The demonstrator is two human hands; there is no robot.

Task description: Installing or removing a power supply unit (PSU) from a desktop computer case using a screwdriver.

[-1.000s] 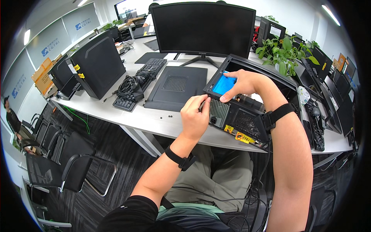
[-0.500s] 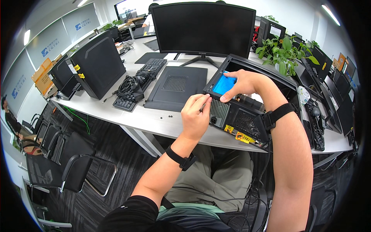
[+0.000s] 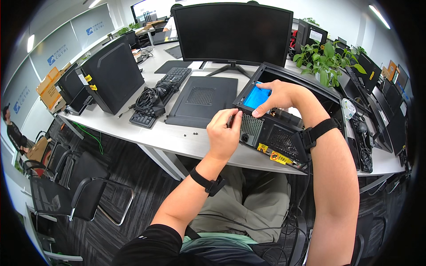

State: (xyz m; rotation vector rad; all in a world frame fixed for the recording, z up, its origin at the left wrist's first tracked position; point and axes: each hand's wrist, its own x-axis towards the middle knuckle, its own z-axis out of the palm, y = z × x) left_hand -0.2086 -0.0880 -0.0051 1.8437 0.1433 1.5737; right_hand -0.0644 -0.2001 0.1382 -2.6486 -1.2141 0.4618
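An open black computer case lies on its side on the desk, with a bright blue part at its top left and a perforated metal panel on the near face. My right hand grips over the blue part, fingertips on it and thumb at the case's near edge. My left hand is pinched round a small dark object, too hidden to name, at the case's near left corner. A black side panel lies left of the case, and several tiny screws lie near the desk's edge.
A monitor stands behind the case, a keyboard with bundled cables and an upright tower to the left, a plant and power strip to the right. A person stands far left beside chairs.
My left hand's fingers have shifted slightly at the case corner; my right hand holds still. The person at far left has moved, with a cardboard piece now in front of them.
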